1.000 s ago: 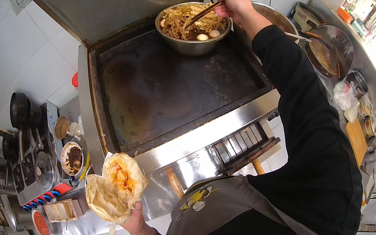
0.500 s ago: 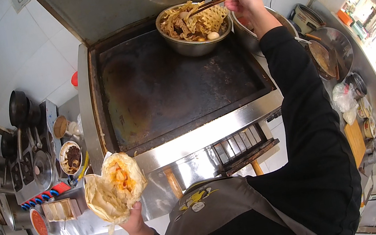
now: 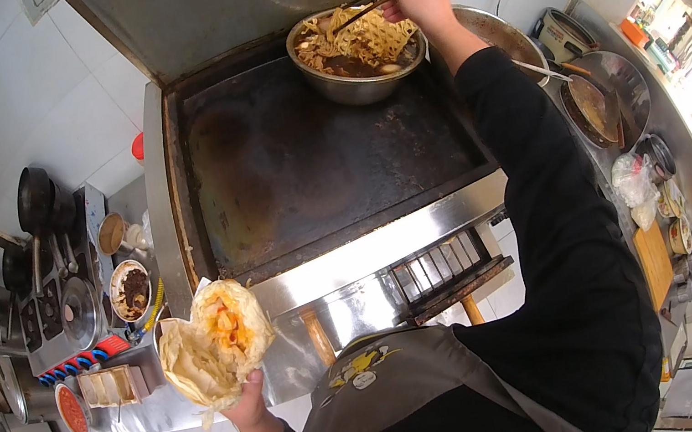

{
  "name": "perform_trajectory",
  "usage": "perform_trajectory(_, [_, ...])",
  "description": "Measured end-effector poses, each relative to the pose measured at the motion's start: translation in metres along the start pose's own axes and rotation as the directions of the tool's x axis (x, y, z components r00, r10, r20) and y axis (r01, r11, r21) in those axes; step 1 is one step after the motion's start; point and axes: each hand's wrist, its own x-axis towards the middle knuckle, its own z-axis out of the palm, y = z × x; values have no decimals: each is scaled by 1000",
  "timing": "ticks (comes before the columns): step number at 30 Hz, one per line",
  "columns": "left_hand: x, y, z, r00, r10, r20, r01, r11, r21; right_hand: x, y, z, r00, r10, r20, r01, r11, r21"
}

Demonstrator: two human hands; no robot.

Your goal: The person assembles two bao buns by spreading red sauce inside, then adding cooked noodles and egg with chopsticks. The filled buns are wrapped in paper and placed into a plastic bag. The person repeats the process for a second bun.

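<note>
My left hand (image 3: 251, 401) is closed round the lower end of a split flatbread (image 3: 196, 363), which lies opened out with a reddish-orange filling (image 3: 226, 325) on one half. At the far side, my right hand (image 3: 422, 1) grips a pair of chopsticks (image 3: 374, 6). Their tips reach into a large steel bowl (image 3: 361, 93) on the back right of the griddle, where they touch a wavy yellowish sheet of food (image 3: 375, 37). Dark broth and pale egg-like pieces show around the sheet. The fingertips of my left hand are partly hidden behind the flatbread.
The dark griddle (image 3: 309, 162) has a raised metal lid (image 3: 235, 4) behind it. To its right are a second large pot (image 3: 508, 35) and a pan (image 3: 588, 110). On the left stand a stove with pans (image 3: 35, 199), a bowl of dark sauce (image 3: 130, 289) and a red-filled container (image 3: 72, 410).
My right hand has moved left with the chopsticks, and the wavy sheet has shifted lower in the bowl, uncovering broth. The flatbread in my left hand has moved slightly right.
</note>
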Motion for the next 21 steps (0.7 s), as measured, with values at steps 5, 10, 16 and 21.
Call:
perform_trajectory(5, [0,-1,-2,998,43,50,-41,998,-46,-8,4,6,997,74,-21,-76,986,-148])
perform_trajectory(10, [-1,-2,-2,1000,16,18,-16,1000,2,-13,-21,-18,996,68,-56,-73,992,-103])
perform_trajectory(16, [1,0,3,999,-17,45,16,1000,20,-19,-67,-46,1000,7,2,-6,953,-302])
perform_trajectory(21, [0,4,7,999,-13,43,12,999,36,-7,-75,-31,999,-4,38,12,976,-219])
